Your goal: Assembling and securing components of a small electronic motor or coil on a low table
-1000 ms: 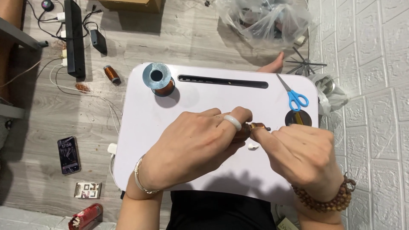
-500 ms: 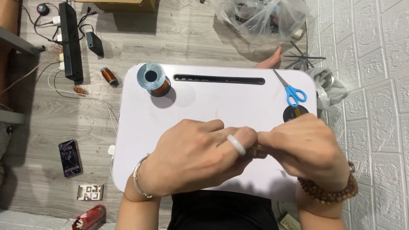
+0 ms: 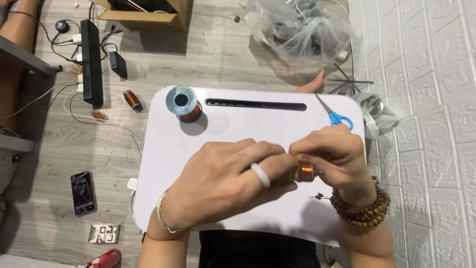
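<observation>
Over a white lap table (image 3: 163, 164), both my hands meet around a small coil of copper wire (image 3: 302, 172). My left hand (image 3: 223, 183), with a white ring on one finger and a thin bracelet at the wrist, pinches the coil from the left. My right hand (image 3: 332, 156), with a wooden bead bracelet, grips it from the right and above. A large spool of copper wire (image 3: 182, 103) with a grey flange stands at the table's far left corner. Blue-handled scissors (image 3: 336, 115) lie at the far right corner.
A long slot (image 3: 255, 104) runs along the table's far edge. On the wooden floor lie a phone (image 3: 83, 193), a black power strip (image 3: 91, 61), a small copper coil (image 3: 132, 99), a cardboard box (image 3: 148, 12) and a clear plastic bag (image 3: 297, 30). A white brick-pattern wall (image 3: 426, 99) stands right.
Both hands have shifted slightly right and the right hand has turned, so the copper coil between the fingers shows more clearly. The view has moved a little.
</observation>
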